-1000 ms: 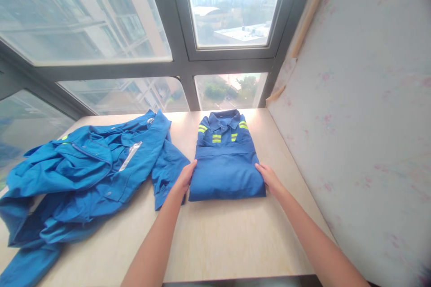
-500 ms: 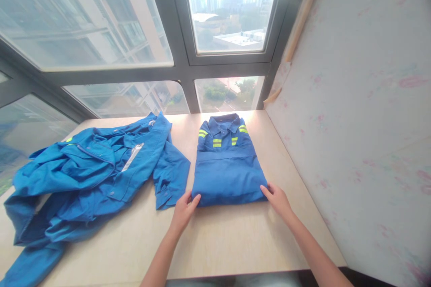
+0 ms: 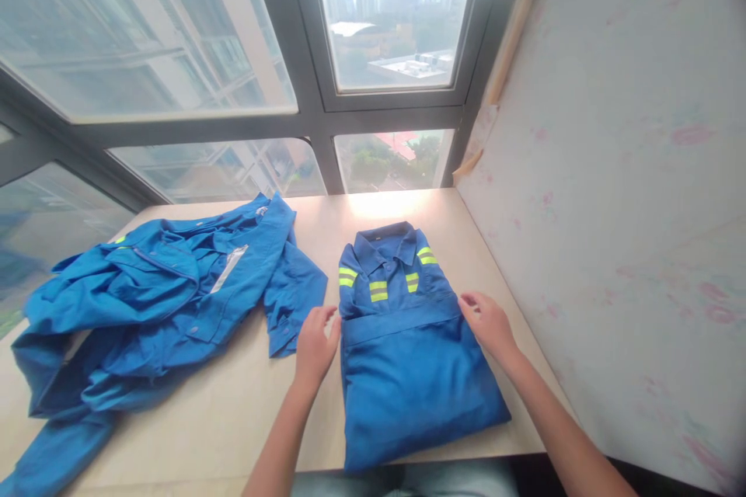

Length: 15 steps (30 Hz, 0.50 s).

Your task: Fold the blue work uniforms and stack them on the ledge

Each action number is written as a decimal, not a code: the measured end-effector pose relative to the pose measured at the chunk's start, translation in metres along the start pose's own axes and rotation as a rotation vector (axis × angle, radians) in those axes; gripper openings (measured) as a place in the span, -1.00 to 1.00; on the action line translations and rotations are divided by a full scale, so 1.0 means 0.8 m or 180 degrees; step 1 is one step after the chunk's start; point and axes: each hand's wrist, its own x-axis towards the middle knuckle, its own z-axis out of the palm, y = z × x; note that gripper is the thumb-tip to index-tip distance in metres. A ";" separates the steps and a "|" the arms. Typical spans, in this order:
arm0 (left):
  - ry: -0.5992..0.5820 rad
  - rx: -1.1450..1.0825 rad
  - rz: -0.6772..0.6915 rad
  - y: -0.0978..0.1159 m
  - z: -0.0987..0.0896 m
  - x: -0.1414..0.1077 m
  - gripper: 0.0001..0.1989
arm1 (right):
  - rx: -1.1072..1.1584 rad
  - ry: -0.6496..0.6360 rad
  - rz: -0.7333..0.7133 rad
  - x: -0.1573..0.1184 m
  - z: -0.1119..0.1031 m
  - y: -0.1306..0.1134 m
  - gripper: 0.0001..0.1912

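Note:
A folded blue work jacket (image 3: 408, 373) lies in front of me, collar toward the window, with yellow-and-grey reflective strips on its shoulders and chest. Just beside its left edge is my left hand (image 3: 318, 342), fingers loosely bent, the thumb apart from them and no cloth between. On the opposite side, my right hand (image 3: 486, 322) has its fingertips at the jacket's right edge, loosely spread and not gripping the fabric. A second blue work garment (image 3: 169, 303) sits unfolded and crumpled to the left, one sleeve reaching close to my left hand.
Both garments rest on a pale wooden surface (image 3: 233, 435). Grey-framed windows (image 3: 378, 101) rise behind it, and a flower-patterned wall (image 3: 618, 194) bounds the right side. The surface's front edge is close to my body.
The folded jacket has come nearer to me, and its front now reaches the surface's front edge. My hands have gone from its front corners to its sides, letting go of the cloth.

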 end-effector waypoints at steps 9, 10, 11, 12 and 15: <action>-0.0680 0.1737 -0.0022 0.065 0.047 0.114 -0.67 | -0.1623 -0.0655 -0.0216 0.140 0.060 -0.107 -0.58; -0.0772 0.1790 -0.0088 0.066 0.052 0.121 -0.64 | -0.1662 -0.0750 -0.0183 0.145 0.065 -0.111 -0.62; -0.0869 0.1785 -0.0154 0.065 0.057 0.128 -0.64 | -0.1669 -0.0803 -0.0148 0.150 0.068 -0.113 -0.66; -0.0945 0.1755 -0.0210 0.063 0.061 0.135 -0.68 | -0.1657 -0.0825 -0.0111 0.154 0.072 -0.113 -0.71; -0.1003 0.1616 -0.0320 0.052 0.068 0.153 -0.84 | -0.1572 -0.0784 0.0029 0.164 0.080 -0.110 -0.75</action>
